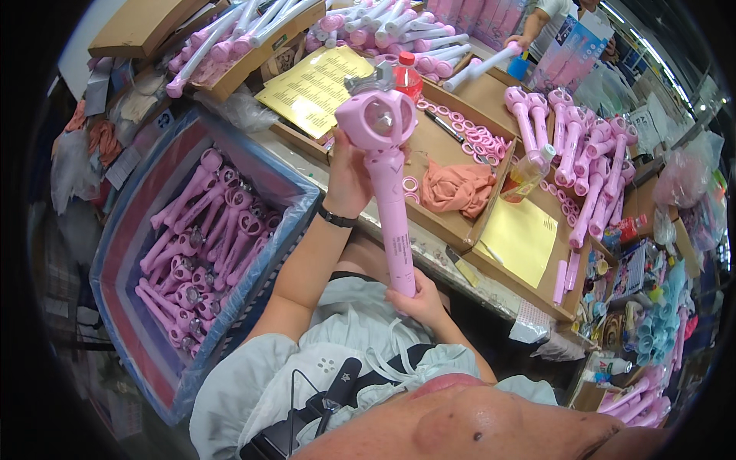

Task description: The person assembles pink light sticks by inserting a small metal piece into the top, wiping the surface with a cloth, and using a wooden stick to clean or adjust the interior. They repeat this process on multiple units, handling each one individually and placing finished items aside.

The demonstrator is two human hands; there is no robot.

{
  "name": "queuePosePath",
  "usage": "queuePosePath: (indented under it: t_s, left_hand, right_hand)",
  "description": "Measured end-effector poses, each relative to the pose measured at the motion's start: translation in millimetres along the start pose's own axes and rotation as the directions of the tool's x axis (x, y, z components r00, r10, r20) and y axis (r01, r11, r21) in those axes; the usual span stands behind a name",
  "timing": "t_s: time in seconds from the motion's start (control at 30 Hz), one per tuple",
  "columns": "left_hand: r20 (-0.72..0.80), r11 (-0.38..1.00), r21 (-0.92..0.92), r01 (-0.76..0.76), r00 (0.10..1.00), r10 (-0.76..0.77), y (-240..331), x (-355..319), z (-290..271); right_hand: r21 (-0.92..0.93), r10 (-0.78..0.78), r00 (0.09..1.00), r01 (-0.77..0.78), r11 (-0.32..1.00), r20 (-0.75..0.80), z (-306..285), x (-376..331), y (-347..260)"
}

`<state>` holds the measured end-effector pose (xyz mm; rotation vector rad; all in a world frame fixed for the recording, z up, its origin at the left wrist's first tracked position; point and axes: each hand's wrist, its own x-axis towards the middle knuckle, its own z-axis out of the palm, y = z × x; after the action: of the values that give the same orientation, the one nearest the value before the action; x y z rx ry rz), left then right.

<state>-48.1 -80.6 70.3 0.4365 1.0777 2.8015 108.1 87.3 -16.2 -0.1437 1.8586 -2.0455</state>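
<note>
A pink toy wand (pixel 392 218) is held upright and slightly tilted in front of me. Its round openwork head has a clear piece inside and a silvery crown-like top. Behind the wand's head and neck, my left hand (pixel 350 175) is closed on it, with some fingers hidden. My right hand (pixel 420 301) grips the lower end of the handle. Past the wand, an orange cloth (pixel 458 188) and many pink rings (pixel 481 139) lie in a cardboard tray (pixel 429 218) on the bench.
To my left stands a blue-lined bin (pixel 295 211) holding several pink wands (pixel 203 230). Yellow sheets (pixel 310 88), a red-capped bottle (pixel 407 77) and a bottle of yellow liquid (pixel 527 175) are on the bench. More wands (pixel 571 138) lie at right. Another person's hand (pixel 521 41) holds a white-and-pink stick.
</note>
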Motion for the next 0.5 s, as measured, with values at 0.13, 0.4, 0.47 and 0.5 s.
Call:
queuePosePath:
  t_s: [0.13, 0.4, 0.47, 0.5]
  left_hand:
    - [-0.026, 0.997, -0.034, 0.069, 0.997, -0.07, -10.0, 4.7, -13.1]
    - [-0.173, 0.908, 0.18, 0.378, 0.921, -0.35, -52.8, -82.4, -39.5]
    - [-0.187, 0.886, 0.15, 0.438, 0.893, -0.41, -60.8, -94.0, -44.7]
    - [-0.218, 0.865, 0.149, 0.479, 0.869, -0.444, -63.7, -96.3, -46.9]
  right_hand:
    - [0.025, -0.024, 1.0, 0.025, 0.999, -0.017, -16.0, -6.5, -30.3]
    - [0.116, -0.213, 0.948, 0.245, 0.963, -0.235, -146.4, 15.4, -210.2]
    - [0.039, -0.183, 0.953, 0.198, 0.979, -0.242, -171.4, 76.5, -232.4]
    - [0.033, -0.185, 0.942, 0.202, 0.979, -0.279, -182.5, 113.3, -234.3]
